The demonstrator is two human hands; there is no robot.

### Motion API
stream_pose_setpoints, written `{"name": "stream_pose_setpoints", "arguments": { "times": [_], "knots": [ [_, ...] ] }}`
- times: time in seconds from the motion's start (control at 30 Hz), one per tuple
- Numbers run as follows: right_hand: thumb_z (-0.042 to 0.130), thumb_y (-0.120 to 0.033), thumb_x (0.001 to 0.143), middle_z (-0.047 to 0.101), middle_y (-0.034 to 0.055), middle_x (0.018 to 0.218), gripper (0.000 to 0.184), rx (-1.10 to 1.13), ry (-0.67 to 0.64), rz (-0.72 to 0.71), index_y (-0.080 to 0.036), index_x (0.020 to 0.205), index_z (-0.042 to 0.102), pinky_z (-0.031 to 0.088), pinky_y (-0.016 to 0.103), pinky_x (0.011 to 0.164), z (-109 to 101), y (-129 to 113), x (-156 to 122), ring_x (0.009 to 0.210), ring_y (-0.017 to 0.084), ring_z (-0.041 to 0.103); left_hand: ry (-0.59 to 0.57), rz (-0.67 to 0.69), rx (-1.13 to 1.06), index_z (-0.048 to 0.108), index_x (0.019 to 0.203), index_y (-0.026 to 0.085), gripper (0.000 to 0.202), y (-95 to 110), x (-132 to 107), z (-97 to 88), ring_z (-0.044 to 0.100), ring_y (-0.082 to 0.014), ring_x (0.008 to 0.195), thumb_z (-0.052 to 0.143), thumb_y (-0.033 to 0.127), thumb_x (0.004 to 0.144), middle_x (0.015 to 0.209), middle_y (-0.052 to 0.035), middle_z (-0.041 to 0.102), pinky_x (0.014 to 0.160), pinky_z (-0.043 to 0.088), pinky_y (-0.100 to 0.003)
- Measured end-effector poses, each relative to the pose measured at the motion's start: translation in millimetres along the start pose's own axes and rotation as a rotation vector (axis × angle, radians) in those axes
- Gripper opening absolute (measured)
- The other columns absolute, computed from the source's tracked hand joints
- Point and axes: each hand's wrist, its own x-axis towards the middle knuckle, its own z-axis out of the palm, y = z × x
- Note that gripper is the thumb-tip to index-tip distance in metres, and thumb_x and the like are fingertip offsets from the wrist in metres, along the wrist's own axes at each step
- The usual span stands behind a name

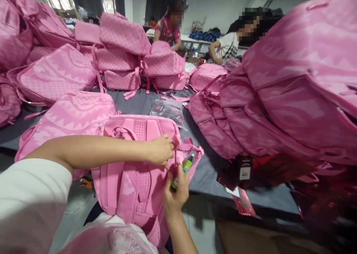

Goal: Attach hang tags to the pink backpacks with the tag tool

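A pink backpack [134, 164] lies back side up at the near edge of the grey table [206, 172], partly hanging over it. My left hand [161, 150] reaches across it and pinches a pink strap [189, 148] at the bag's right side. My right hand [175, 194] is closed around a green lighter [184, 169], held upright just below that strap. The lighter's top sits close to the strap end.
Pink backpacks are heaped at the left [55, 75], at the back [125, 53] and in a tall stack on the right [292, 90]. A clear plastic bag [169, 111] lies behind my bag. Black hang tags [244, 168] dangle from the right stack. Two people [170, 27] work at the far end.
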Motion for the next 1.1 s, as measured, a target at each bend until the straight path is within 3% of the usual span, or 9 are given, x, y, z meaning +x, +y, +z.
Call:
{"name": "stream_pose_setpoints", "arguments": {
  "times": [0.07, 0.23, 0.37, 0.5, 0.73, 0.87, 0.93, 1.03, 1.1],
  "knots": [
    [0.06, -0.009, 0.092, 0.057, 0.0171, 0.146, 0.055, -0.198, -0.093, -0.155, -0.024, 0.144, 0.053, 0.055, 0.052, 0.104, -4, 13, -6, 0.139, 0.031, 0.052, 0.029, -0.008, 0.027, 0.076, 0.097, 0.012, 0.039, 2, 1, 7.4, 0.06, -0.0276, 0.1, 0.059, 0.047, 0.095, 0.101, -0.014, 0.073, 0.085, 0.035, -0.04],
    [0.06, -0.013, 0.094, 0.066, 0.0169, 0.131, 0.057, -0.338, -0.054, -0.053, -0.02, 0.148, 0.044, 0.056, 0.049, 0.102, -17, 28, -3, 0.127, 0.027, 0.062, 0.135, 0.082, 0.019, 0.073, 0.094, 0.014, 0.029, -8, -6, 15.6, 0.06, -0.0249, 0.096, 0.066, 0.043, 0.091, 0.098, -0.01, 0.071, 0.086, 0.031, -0.039],
    [0.06, -0.01, 0.092, 0.067, 0.0162, 0.125, 0.056, -0.375, -0.085, -0.098, -0.021, 0.146, 0.047, 0.056, 0.05, 0.1, -19, 33, -2, 0.123, 0.028, 0.063, 0.151, 0.119, 0.033, 0.072, 0.085, 0.015, 0.036, -17, -5, 14.3, 0.06, -0.0243, 0.093, 0.078, 0.05, 0.079, 0.093, -0.0082, 0.071, 0.086, 0.031, -0.038],
    [0.058, -0.01, 0.093, 0.065, 0.0186, 0.128, 0.057, -0.442, -0.114, -0.143, -0.02, 0.147, 0.046, 0.055, 0.053, 0.1, -15, 36, -3, 0.127, 0.031, 0.058, 0.184, 0.166, 0.088, 0.071, 0.077, 0.015, 0.039, -16, 7, 17.1, 0.059, -0.0224, 0.089, 0.065, 0.052, 0.091, 0.084, -0.0076, 0.072, 0.086, 0.033, -0.038],
    [0.056, -0.015, 0.094, 0.064, 0.0177, 0.125, 0.055, -0.428, -0.154, -0.1, -0.022, 0.148, 0.044, 0.052, 0.052, 0.1, -14, 39, -5, 0.127, 0.03, 0.056, 0.192, 0.068, 0.182, 0.071, 0.077, 0.018, 0.027, -37, 24, 8.3, 0.059, -0.0228, 0.097, 0.053, 0.02, 0.097, 0.08, -0.0061, 0.072, 0.101, 0.032, -0.042],
    [0.06, -0.021, 0.092, 0.047, 0.0217, 0.15, 0.052, -0.429, -0.173, -0.122, -0.023, 0.143, 0.049, 0.048, 0.057, 0.104, -24, 31, 9, 0.141, 0.035, 0.046, 0.158, 0.018, 0.138, 0.07, 0.08, 0.017, 0.017, -49, 20, -5.7, 0.058, -0.024, 0.094, 0.067, 0.032, 0.088, 0.084, -0.007, 0.072, 0.096, 0.032, -0.043],
    [0.06, -0.014, 0.089, 0.04, 0.0214, 0.155, 0.046, -0.408, -0.148, -0.22, -0.023, 0.133, 0.056, 0.044, 0.059, 0.107, -30, 25, 25, 0.144, 0.037, 0.043, 0.147, 0.022, 0.138, 0.069, 0.088, 0.016, 0.024, -49, 13, -6.4, 0.057, -0.0254, 0.098, 0.075, 0.039, 0.08, 0.095, -0.0079, 0.072, 0.097, 0.031, -0.043],
    [0.057, -0.002, 0.083, 0.069, 0.0125, 0.117, 0.044, -0.312, -0.164, -0.486, -0.021, 0.123, 0.058, 0.05, 0.042, 0.099, -37, 20, 53, 0.109, 0.023, 0.067, 0.155, 0.009, 0.165, 0.068, 0.096, 0.015, 0.035, -46, 1, 1.4, 0.055, -0.0271, 0.099, 0.08, 0.041, 0.076, 0.102, -0.0099, 0.07, 0.101, 0.028, -0.045],
    [0.055, -0.001, 0.083, 0.072, 0.0037, 0.089, 0.042, -0.339, -0.27, -0.569, -0.019, 0.121, 0.059, 0.05, 0.027, 0.079, -38, 21, 72, 0.078, 0.014, 0.067, 0.169, 0.003, 0.159, 0.067, 0.1, 0.014, 0.034, -42, -4, 8.5, 0.054, -0.0271, 0.099, 0.078, 0.038, 0.078, 0.103, -0.0099, 0.068, 0.103, 0.026, -0.046]
  ]
}}
